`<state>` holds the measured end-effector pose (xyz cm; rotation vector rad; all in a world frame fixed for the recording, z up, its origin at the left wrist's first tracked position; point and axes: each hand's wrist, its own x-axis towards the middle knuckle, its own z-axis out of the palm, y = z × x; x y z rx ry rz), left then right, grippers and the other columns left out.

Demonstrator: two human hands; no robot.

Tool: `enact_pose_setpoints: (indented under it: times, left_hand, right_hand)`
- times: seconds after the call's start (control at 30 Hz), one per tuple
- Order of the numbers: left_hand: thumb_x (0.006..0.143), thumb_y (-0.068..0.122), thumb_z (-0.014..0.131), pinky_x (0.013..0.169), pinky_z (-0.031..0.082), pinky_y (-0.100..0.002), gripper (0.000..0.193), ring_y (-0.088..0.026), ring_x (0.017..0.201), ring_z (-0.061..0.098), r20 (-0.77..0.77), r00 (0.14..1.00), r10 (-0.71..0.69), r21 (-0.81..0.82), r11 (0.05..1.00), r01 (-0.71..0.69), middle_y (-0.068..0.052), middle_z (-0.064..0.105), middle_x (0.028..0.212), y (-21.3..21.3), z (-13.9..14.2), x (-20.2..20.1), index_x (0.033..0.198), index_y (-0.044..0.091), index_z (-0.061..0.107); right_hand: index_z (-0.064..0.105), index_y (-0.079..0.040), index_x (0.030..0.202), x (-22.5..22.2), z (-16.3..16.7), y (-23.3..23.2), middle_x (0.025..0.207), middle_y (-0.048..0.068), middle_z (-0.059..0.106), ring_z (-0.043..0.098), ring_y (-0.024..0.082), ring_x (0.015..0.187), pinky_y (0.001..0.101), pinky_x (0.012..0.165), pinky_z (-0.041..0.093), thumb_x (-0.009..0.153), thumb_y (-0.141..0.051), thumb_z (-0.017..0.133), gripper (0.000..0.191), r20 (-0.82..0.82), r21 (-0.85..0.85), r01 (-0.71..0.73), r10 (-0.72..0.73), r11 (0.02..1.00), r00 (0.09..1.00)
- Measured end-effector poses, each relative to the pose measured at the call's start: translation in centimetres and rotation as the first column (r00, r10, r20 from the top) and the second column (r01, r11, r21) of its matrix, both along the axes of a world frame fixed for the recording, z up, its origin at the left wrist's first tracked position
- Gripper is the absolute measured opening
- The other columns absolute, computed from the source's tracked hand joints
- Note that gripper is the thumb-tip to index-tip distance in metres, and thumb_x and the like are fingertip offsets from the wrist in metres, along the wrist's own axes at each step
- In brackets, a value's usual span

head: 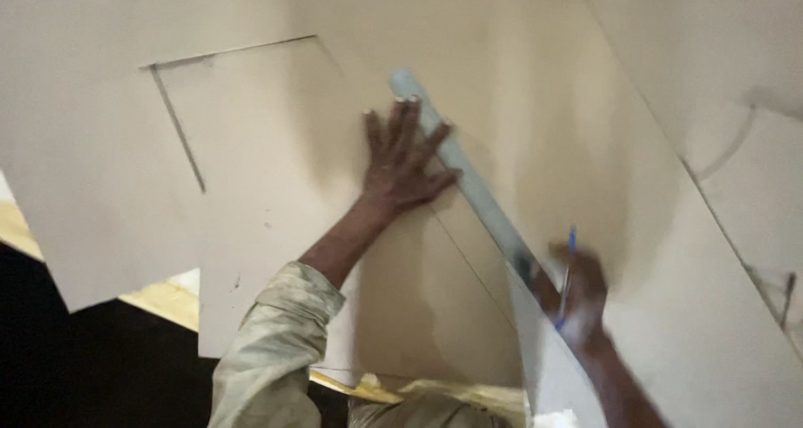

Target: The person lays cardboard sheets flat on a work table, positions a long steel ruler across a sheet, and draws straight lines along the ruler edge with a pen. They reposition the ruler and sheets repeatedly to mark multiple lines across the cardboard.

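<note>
A long pale straightedge (468,177) is being held flat on a beige sheet board (552,127), running diagonally from the upper middle of the board down toward its lower edge. The left hand (401,156) is being pressed on it and on the board beside it, fingers spread wide, evidently so that the straightedge is being kept from slipping. A blue pen (567,273) is being pinched in the right hand (577,298), which is blurred; the tip is being kept close against the lower end of the straightedge, apparently so a line is being guided by its edge. A thin line (473,265) is being shown on the board just left of the straightedge. A cut-out panel outline (180,127) is being noted toward the upper left corner. A pale sleeve (272,353) is being worn on the left arm.
</note>
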<state>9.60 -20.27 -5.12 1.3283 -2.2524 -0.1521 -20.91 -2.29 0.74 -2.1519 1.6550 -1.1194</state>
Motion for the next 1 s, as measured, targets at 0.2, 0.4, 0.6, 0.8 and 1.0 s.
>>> enact_pose_setpoints:
  times: [0.2, 0.4, 0.6, 0.8, 1.0]
  left_hand:
    - [0.089, 0.072, 0.073, 0.117, -0.004, -0.075, 0.087, -0.039, 0.158, 0.011, 0.186, 0.979, -0.087, 0.098, 0.993, 0.069, -0.025, 0.02, 0.169, -3.9, -0.2, -3.1, 0.16, 0.029, 0.046]
    - [0.098, 0.075, 0.062, 0.121, 0.002, -0.071, 0.08, -0.05, 0.155, 0.012, 0.18, 0.979, -0.1, 0.236, 0.97, 0.056, -0.03, 0.019, 0.168, -10.4, 3.3, -13.1, 0.157, 0.024, 0.047]
    - [0.1, 0.076, 0.057, 0.12, -0.001, -0.072, 0.082, -0.05, 0.154, 0.006, 0.202, 0.974, -0.103, 0.249, 0.967, 0.051, -0.03, 0.013, 0.167, -12.7, 5.2, -18.3, 0.161, 0.023, 0.043]
    - [0.103, 0.074, 0.059, 0.125, 0.002, -0.068, 0.078, -0.046, 0.157, 0.006, 0.272, 0.959, -0.082, 0.292, 0.956, -0.001, -0.024, 0.012, 0.17, -13.2, 5.5, -18.9, 0.161, 0.024, 0.045]
    - [0.103, 0.069, 0.063, 0.126, 0.007, -0.067, 0.073, -0.041, 0.156, 0.014, 0.327, 0.941, -0.087, 0.234, 0.972, 0.008, -0.015, 0.021, 0.168, -12.4, 5.1, -18.4, 0.161, 0.026, 0.049]
  right_hand:
    - [0.065, -0.004, 0.113, -6.1, -3.6, 18.4, 0.113, 0.022, 0.068, 0.062, 0.046, 0.112, 0.0623, 0.106, 0.049, 0.093, -0.015, 0.073, 0.025, -0.406, -0.027, 0.434, -0.407, 0.9, 0.818]
    - [0.065, 0.002, 0.123, -16.3, -4.1, 15.8, 0.115, 0.022, 0.069, 0.061, 0.047, 0.108, 0.0586, 0.097, 0.049, 0.104, -0.017, 0.073, 0.028, -0.388, -0.113, 0.59, -0.582, 0.799, 0.714]
    - [0.069, -0.002, 0.118, -21.8, -3.8, 12.1, 0.11, 0.017, 0.07, 0.063, 0.038, 0.106, 0.0505, 0.095, 0.047, 0.11, -0.022, 0.067, 0.021, -0.265, -0.063, 0.653, -0.643, 0.755, 0.718]
    - [0.068, -0.002, 0.118, -20.9, -3.3, 12.1, 0.111, 0.016, 0.07, 0.061, 0.037, 0.108, 0.0485, 0.092, 0.045, 0.109, -0.021, 0.075, 0.022, -0.296, -0.069, 0.659, -0.646, 0.749, 0.704]
    - [0.07, -0.004, 0.121, -20.6, -3.7, 13.6, 0.119, 0.015, 0.069, 0.06, 0.034, 0.113, 0.0455, 0.104, 0.046, 0.108, -0.02, 0.069, 0.02, -0.279, -0.007, 0.683, -0.657, 0.731, 0.7]
